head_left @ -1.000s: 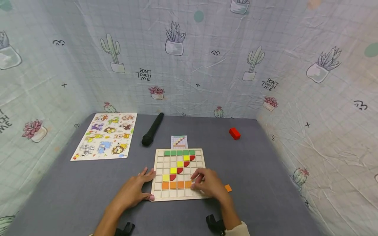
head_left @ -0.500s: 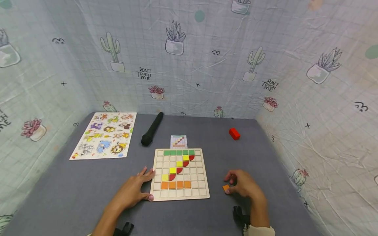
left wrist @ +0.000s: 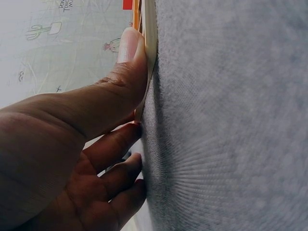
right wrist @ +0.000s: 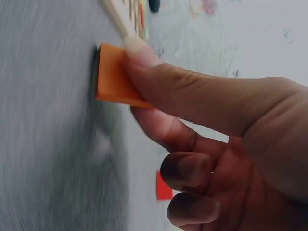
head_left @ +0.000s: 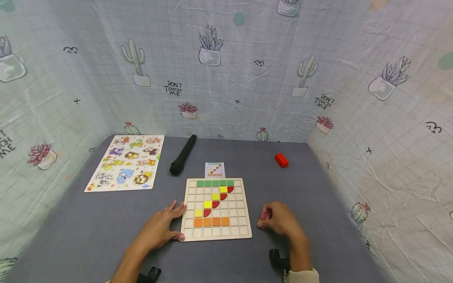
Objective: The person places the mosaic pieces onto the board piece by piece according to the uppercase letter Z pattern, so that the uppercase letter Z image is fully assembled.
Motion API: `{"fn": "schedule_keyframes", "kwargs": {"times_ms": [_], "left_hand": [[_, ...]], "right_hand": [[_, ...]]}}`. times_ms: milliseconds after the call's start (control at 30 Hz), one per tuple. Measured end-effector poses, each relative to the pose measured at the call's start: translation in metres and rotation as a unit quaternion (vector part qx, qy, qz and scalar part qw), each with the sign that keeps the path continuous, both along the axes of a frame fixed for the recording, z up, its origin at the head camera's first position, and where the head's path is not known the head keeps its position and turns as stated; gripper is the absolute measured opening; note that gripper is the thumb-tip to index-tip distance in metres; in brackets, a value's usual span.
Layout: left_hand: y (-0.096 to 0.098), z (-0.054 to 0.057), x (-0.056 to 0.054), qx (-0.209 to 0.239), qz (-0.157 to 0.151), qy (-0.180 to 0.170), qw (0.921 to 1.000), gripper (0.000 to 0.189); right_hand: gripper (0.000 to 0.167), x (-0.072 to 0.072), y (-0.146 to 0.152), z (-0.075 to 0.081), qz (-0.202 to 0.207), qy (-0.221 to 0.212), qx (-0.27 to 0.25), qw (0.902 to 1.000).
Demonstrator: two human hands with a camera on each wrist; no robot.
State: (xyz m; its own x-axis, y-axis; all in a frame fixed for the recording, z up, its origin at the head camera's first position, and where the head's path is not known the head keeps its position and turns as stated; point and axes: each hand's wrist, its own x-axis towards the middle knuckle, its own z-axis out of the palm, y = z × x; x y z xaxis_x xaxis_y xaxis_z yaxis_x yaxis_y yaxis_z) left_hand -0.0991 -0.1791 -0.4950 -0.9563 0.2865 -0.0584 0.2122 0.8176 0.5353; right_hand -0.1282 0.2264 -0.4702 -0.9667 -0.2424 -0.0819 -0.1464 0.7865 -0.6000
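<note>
A wooden grid board [head_left: 238,232] lies on the grey table with green tiles [head_left: 215,183] in its top row. Yellow square tiles [head_left: 207,204] and red quarter-round tiles [head_left: 216,204] step diagonally across it, above a row of orange square tiles [head_left: 216,221]. My left hand [head_left: 159,230] rests at the board's left edge, thumb on the lower left corner, fingers spread along the side. To the right of the board, my right hand [head_left: 281,220] pinches a loose orange square tile [right wrist: 113,77] between thumb and index finger, close over the table.
A small pattern card [head_left: 214,170] touches the board's far edge. Behind it lies a black microphone [head_left: 183,155], with an animal puzzle board [head_left: 125,164] to its left. A red block [head_left: 281,160] sits at the back right. Printed cloth walls [head_left: 226,86] enclose the table.
My right hand left the orange row on the board, moved right to the loose orange tile, took hold of it and has come slightly back left with it. The left hand stays put.
</note>
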Motion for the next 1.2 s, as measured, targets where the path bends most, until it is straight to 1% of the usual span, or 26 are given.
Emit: {"fn": "schedule_keyframes", "kwargs": {"times_ms": [100, 167, 233, 367, 433, 633, 733, 867, 1000, 1100, 1200], "left_hand": [[0.001, 0.0, 0.0, -0.002, -0.001, 0.005, 1.0, 0.1], [0.001, 0.0, 0.0, -0.002, 0.0, 0.005, 1.0, 0.1], [0.001, 0.0, 0.0, 0.0, 0.001, 0.004, 1.0, 0.1], [0.001, -0.001, 0.0, 0.003, 0.0, 0.005, 1.0, 0.101], [0.001, -0.001, 0.001, 0.0, -0.001, 0.004, 1.0, 0.1], [-0.001, -0.002, 0.0, 0.005, 0.0, 0.003, 1.0, 0.1], [-0.001, -0.001, 0.0, 0.007, 0.001, 0.006, 1.0, 0.099], [-0.001, -0.002, 0.0, -0.001, -0.001, 0.007, 1.0, 0.1], [-0.001, -0.003, 0.002, -0.006, -0.002, 0.009, 0.9999, 0.101], [-0.002, -0.003, 0.002, -0.005, 0.001, 0.013, 0.9999, 0.101], [-0.002, -0.003, 0.001, -0.002, -0.001, 0.017, 0.9999, 0.101]], "right_hand": [[0.018, -0.001, -0.012, -0.001, 0.014, 0.017, -0.023, 0.9995], [0.015, -0.001, -0.022, -0.001, 0.025, 0.022, -0.037, 0.9987], [0.014, 0.0, -0.032, -0.002, 0.028, 0.023, -0.047, 0.9982], [0.017, 0.001, -0.053, -0.006, 0.016, 0.027, -0.046, 0.9984], [0.019, 0.002, -0.062, -0.008, 0.005, 0.03, -0.036, 0.9989], [0.022, 0.005, -0.081, -0.015, -0.027, 0.011, -0.014, 0.9995], [0.021, 0.005, -0.085, -0.018, -0.033, 0.005, -0.019, 0.9992], [0.021, 0.004, -0.084, -0.02, -0.027, -0.001, -0.036, 0.999], [0.021, 0.003, -0.079, -0.02, -0.003, -0.016, -0.059, 0.9981], [0.02, 0.001, -0.076, -0.021, 0.016, -0.019, -0.08, 0.9964], [0.02, -0.001, -0.076, -0.022, 0.011, -0.014, -0.081, 0.9966]]}}
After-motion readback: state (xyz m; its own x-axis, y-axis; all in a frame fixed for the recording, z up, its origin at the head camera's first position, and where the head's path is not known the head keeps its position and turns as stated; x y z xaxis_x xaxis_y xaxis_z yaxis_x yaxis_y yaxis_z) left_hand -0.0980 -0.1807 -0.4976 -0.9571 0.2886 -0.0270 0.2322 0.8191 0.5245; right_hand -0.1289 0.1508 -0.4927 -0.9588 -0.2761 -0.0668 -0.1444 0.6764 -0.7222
